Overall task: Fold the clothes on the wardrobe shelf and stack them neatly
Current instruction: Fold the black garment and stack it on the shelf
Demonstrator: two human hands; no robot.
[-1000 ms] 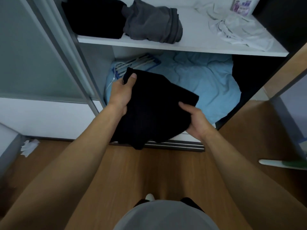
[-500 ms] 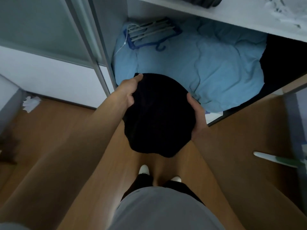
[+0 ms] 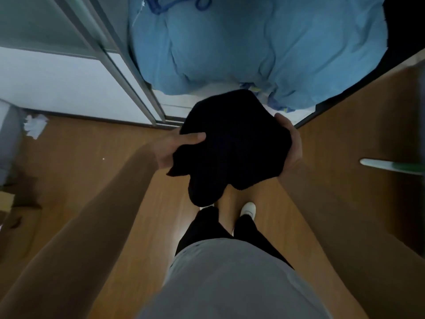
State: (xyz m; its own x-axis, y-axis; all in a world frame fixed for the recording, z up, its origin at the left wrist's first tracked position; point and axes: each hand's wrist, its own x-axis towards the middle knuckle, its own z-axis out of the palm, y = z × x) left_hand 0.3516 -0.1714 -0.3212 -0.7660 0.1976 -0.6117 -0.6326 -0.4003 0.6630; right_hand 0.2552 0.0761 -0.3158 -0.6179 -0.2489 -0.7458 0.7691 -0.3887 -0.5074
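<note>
A black garment [image 3: 232, 146] hangs bunched between both hands, over the wooden floor in front of the wardrobe. My left hand [image 3: 177, 146] grips its left edge, thumb lying across the top of the cloth. On the right side, my right hand [image 3: 293, 143] cups the fabric from underneath and behind. A loose flap droops down toward my feet. The shelf with the other clothes is out of view.
A light blue duvet [image 3: 253, 47] fills the wardrobe's bottom compartment, with blue hangers [image 3: 174, 3] at its top. The sliding door frame [image 3: 124, 72] runs on the left. Crumpled white paper [image 3: 34, 125] lies on the floor left; a white-green stick [image 3: 391, 168] lies right.
The view has tilted down, so the shelf and its clothes left the frame. Both hands pulled the black garment back and lower, gathering it from flat into a bunch.
</note>
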